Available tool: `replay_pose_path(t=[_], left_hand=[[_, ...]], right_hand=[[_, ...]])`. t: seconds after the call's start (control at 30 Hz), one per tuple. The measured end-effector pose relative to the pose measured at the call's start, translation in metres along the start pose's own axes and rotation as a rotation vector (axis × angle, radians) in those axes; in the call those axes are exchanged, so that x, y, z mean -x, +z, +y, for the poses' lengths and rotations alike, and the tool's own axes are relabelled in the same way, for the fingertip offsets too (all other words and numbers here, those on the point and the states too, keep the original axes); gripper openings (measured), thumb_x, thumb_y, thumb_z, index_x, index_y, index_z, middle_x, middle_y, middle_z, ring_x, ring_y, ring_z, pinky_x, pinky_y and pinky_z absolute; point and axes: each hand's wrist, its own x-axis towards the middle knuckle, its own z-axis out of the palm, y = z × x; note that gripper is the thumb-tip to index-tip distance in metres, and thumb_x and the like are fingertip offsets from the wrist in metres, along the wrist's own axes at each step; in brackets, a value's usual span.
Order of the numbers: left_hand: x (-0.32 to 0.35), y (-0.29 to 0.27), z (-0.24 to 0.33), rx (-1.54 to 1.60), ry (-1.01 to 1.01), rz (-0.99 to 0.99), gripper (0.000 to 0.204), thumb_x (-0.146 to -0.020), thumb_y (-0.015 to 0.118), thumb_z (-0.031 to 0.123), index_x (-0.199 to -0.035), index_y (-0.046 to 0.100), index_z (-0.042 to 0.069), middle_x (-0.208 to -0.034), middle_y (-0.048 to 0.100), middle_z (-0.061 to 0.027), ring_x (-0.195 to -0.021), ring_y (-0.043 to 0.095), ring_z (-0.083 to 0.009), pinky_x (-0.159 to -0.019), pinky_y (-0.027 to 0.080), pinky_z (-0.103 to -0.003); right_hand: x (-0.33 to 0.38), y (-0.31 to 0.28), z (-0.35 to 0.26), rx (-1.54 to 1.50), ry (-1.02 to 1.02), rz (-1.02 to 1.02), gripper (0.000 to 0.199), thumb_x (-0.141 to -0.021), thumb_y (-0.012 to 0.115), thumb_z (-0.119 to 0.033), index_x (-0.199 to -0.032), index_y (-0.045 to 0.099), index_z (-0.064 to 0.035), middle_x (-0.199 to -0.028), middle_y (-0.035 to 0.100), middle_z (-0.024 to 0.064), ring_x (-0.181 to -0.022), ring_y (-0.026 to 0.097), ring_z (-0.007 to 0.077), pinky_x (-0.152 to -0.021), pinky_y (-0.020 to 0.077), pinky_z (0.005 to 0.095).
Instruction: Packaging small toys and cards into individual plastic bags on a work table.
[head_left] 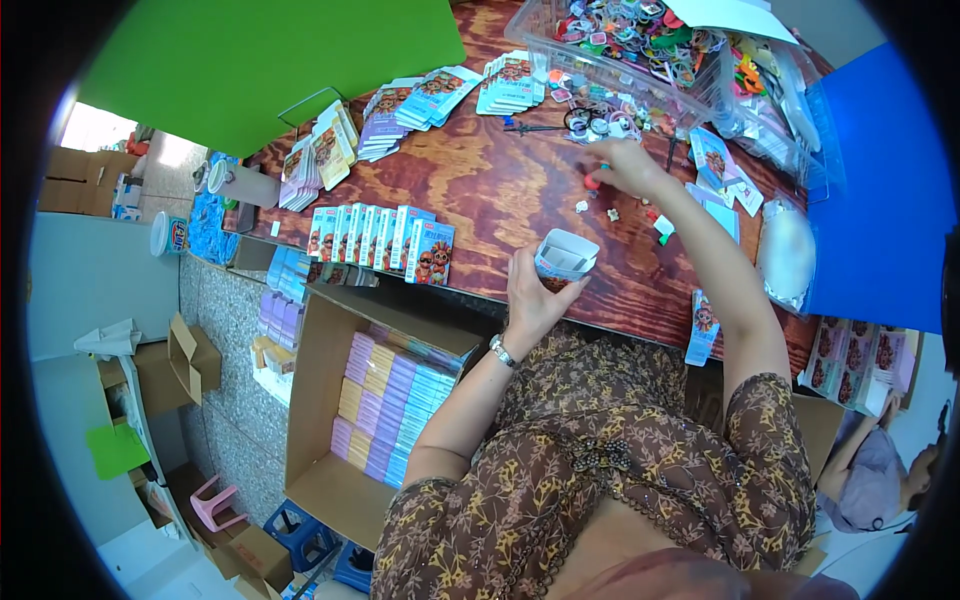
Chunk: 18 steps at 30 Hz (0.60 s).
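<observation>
My left hand (532, 295) sits just below the middle of the frame, fingers wrapped around a small open box (564, 254) that stands upright with its flaps up, mouth facing me. A watch (502, 351) is on that wrist. My right hand (622, 165) reaches up to the upper middle, fingertips pinched together on a small red piece (592, 182) lying on the wooden table (500, 190). A few other tiny bits (612, 214) are scattered on the wood just below that hand.

Above my right hand, at the top of the frame, a clear bin (620, 50) is filled with colourful trinkets. Fanned stacks of flat cartons (432, 97) lie along the upper left part of the table, and a row of finished boxes (380, 238) stands upright at the table's near edge, left of my left hand. Below them, lower left, a big cardboard carton (320, 400) holds neat rows of packed boxes (390, 400). At the lower right edge another person (880, 480) sits, well apart from me.
</observation>
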Motion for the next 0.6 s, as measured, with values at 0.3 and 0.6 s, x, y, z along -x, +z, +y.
replay_pose_path(t=[0.3, 0.6], left_hand=[[0.001, -0.003, 0.001, 0.066, -0.011, -0.026, 0.069, -0.069, 0.09, 0.024, -0.121, 0.05, 0.001, -0.11, 0.059, -0.0182, -0.106, 0.056, -0.0366, -0.09, 0.047, -0.046], [-0.009, 0.003, -0.005, 0.028, -0.076, 0.021, 0.068, -0.067, 0.09, 0.024, -0.118, 0.052, 0.001, -0.107, 0.059, -0.0188, -0.103, 0.057, -0.0376, -0.088, 0.047, -0.046]], right_hand=[[-0.035, 0.005, 0.023, 0.227, 0.221, 0.105, 0.023, -0.085, 0.071, -0.011, -0.108, 0.071, -0.0091, -0.11, 0.066, 0.0171, -0.1, 0.066, 0.0386, -0.087, 0.0544, 0.047], [0.006, -0.05, -0.029, -0.132, 0.229, 0.188, 0.022, -0.095, 0.065, -0.017, -0.112, 0.071, -0.0047, -0.093, 0.073, 0.0131, -0.08, 0.07, 0.0244, -0.076, 0.0542, 0.0345]])
